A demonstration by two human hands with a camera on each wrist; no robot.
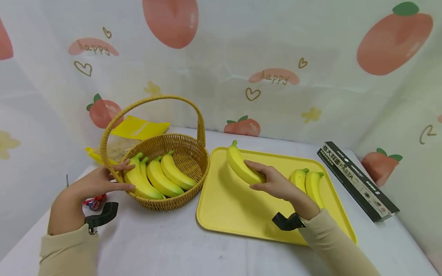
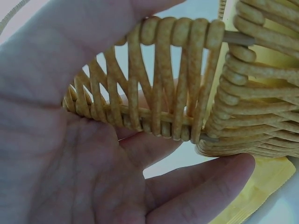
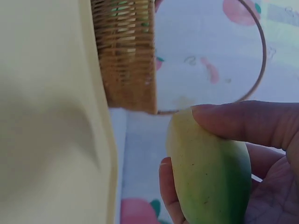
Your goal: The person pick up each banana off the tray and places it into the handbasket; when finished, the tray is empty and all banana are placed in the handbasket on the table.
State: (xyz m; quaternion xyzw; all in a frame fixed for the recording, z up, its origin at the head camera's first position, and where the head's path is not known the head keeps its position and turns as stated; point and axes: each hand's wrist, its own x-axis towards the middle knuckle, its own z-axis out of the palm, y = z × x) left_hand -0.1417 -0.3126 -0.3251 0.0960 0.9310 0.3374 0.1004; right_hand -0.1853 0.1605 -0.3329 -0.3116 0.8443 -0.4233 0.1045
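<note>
My left hand [image 1: 98, 183] holds the left side of a wicker basket [image 1: 165, 204], where the tall hoop handle meets the rim. In the left wrist view its thumb and fingers lie either side of the woven handle base [image 2: 159, 79]. Several yellow bananas [image 1: 141, 183] lie side by side in the basket, stems toward the back. With thumb and fingers, my right hand [image 1: 274, 183] grips a banana [image 1: 239, 164] above the yellow tray [image 1: 229, 214], its stem end pointing up and away. The right wrist view shows the banana's greenish end [image 3: 210, 177] close up.
More bananas [image 1: 313, 186] lie at the tray's right side, partly behind the right wrist. A black pasta box [image 1: 357, 182] sits right of the tray. Behind the basket is a yellow bag [image 1: 138, 128]; a small red wrapped item [image 1: 94, 202] lies near the left wrist.
</note>
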